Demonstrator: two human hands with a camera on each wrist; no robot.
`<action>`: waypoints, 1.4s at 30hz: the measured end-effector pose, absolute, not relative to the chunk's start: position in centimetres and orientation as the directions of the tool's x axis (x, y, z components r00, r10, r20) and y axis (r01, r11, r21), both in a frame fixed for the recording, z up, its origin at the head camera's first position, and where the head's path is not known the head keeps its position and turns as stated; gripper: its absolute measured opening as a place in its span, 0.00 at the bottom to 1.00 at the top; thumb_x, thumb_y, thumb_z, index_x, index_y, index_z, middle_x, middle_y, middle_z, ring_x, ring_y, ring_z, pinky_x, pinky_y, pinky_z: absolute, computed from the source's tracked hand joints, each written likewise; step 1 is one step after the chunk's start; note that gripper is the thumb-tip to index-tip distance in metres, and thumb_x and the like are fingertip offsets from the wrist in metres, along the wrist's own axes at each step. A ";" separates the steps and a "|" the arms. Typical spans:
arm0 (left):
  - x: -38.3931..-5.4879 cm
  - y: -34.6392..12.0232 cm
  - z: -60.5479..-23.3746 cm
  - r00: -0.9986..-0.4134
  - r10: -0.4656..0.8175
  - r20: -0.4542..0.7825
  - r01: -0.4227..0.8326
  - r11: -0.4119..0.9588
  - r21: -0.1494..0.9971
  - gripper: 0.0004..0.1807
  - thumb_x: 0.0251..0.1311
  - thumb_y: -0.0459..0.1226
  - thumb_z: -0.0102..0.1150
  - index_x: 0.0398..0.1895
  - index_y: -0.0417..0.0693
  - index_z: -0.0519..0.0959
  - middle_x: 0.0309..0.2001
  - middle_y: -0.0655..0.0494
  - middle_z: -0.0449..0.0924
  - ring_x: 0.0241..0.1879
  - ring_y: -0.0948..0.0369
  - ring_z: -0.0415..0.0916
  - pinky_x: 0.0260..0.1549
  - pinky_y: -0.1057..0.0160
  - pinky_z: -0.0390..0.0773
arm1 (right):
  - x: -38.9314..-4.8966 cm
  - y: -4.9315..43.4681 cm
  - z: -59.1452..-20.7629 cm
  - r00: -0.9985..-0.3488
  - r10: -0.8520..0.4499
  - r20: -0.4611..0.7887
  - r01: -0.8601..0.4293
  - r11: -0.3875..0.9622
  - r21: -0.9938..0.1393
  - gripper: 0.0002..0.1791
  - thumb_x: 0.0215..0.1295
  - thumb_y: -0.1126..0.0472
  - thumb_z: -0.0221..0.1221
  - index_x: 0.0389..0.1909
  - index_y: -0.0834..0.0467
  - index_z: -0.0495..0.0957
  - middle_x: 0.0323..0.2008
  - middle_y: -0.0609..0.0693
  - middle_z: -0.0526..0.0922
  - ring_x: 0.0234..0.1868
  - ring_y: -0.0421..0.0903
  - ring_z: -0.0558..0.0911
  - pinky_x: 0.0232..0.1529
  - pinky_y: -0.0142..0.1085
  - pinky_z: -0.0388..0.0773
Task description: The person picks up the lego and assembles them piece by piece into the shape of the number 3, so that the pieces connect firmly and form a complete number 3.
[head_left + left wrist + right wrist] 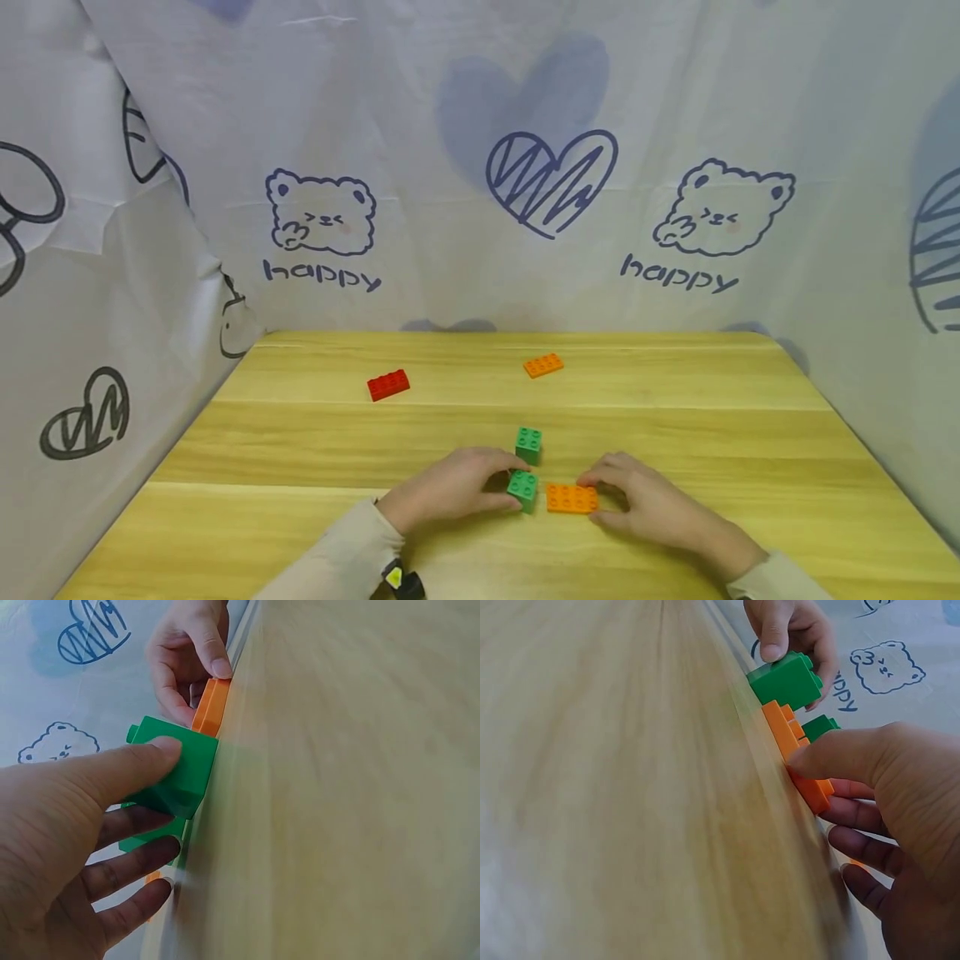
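Observation:
My left hand [459,487] pinches a green two-by-two toy brick [522,490] between thumb and fingers, its studs facing up. In the left wrist view the thumb lies flat on one side of that green brick [184,776]. To its right, my right hand [651,506] pinches the right end of a flat orange brick [570,498] on the table. The right wrist view shows the thumb on the edge of this orange brick [778,726]. A narrow gap parts the two held bricks in the head view. A second green brick [528,446] stands just behind the first.
Farther back on the wooden table [300,467] lie a red brick [388,385] at the left and another flat orange brick [543,365] near the rear edge. A printed cloth [450,275] hangs behind the table and along both sides.

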State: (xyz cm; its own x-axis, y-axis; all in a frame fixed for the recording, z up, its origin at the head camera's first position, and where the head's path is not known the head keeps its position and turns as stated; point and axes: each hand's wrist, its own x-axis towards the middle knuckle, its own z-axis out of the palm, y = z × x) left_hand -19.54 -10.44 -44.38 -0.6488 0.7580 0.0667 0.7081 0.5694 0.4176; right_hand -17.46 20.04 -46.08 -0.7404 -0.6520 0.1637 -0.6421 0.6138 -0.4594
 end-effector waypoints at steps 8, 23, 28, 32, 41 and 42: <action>-19.5 -10.2 -44.1 -0.651 0.756 0.069 0.704 0.567 0.428 0.26 0.62 0.50 0.64 0.61 0.52 0.76 0.54 0.61 0.80 0.49 0.68 0.76 0.51 0.68 0.74 | -17.4 20.4 -46.1 -0.742 -0.643 0.189 -0.644 0.606 -0.467 0.19 0.61 0.48 0.67 0.52 0.47 0.80 0.48 0.35 0.76 0.50 0.38 0.75 0.53 0.43 0.75; -19.3 -9.7 -42.7 -0.687 0.719 0.110 0.664 0.559 0.496 0.26 0.63 0.50 0.63 0.61 0.51 0.76 0.50 0.62 0.81 0.46 0.68 0.77 0.47 0.70 0.75 | -17.3 20.8 -46.7 -0.760 -0.616 0.205 -0.627 0.614 -0.480 0.17 0.61 0.43 0.65 0.48 0.45 0.81 0.46 0.32 0.77 0.48 0.36 0.76 0.51 0.41 0.76; -19.3 -9.0 -42.2 -0.681 0.719 0.137 0.675 0.546 0.496 0.25 0.63 0.50 0.63 0.60 0.51 0.76 0.48 0.64 0.81 0.45 0.69 0.76 0.46 0.71 0.75 | -17.7 20.6 -46.9 -0.750 -0.620 0.231 -0.641 0.595 -0.484 0.17 0.61 0.44 0.66 0.48 0.44 0.81 0.45 0.32 0.77 0.48 0.36 0.76 0.51 0.42 0.77; -19.3 -8.3 -41.9 -0.679 0.718 0.151 0.679 0.538 0.499 0.25 0.62 0.51 0.63 0.59 0.52 0.77 0.46 0.66 0.80 0.45 0.70 0.76 0.46 0.71 0.75 | -17.9 20.5 -47.0 -0.740 -0.626 0.247 -0.652 0.578 -0.490 0.17 0.61 0.46 0.66 0.49 0.44 0.81 0.46 0.34 0.78 0.49 0.38 0.76 0.50 0.43 0.77; -19.4 -6.6 -41.9 -0.692 0.705 0.158 0.655 0.520 0.548 0.24 0.60 0.52 0.65 0.55 0.52 0.78 0.44 0.66 0.80 0.43 0.68 0.78 0.44 0.70 0.77 | -17.7 20.4 -46.8 -0.750 -0.626 0.214 -0.630 0.578 -0.519 0.18 0.61 0.46 0.67 0.50 0.45 0.81 0.45 0.34 0.77 0.47 0.37 0.75 0.48 0.40 0.77; -19.4 -6.5 -41.9 -0.693 0.704 0.159 0.655 0.521 0.548 0.24 0.60 0.52 0.65 0.55 0.52 0.78 0.44 0.66 0.80 0.43 0.67 0.78 0.43 0.70 0.77 | -17.7 20.4 -46.8 -0.751 -0.626 0.210 -0.627 0.576 -0.524 0.18 0.61 0.46 0.67 0.50 0.45 0.81 0.45 0.34 0.77 0.47 0.37 0.75 0.48 0.40 0.77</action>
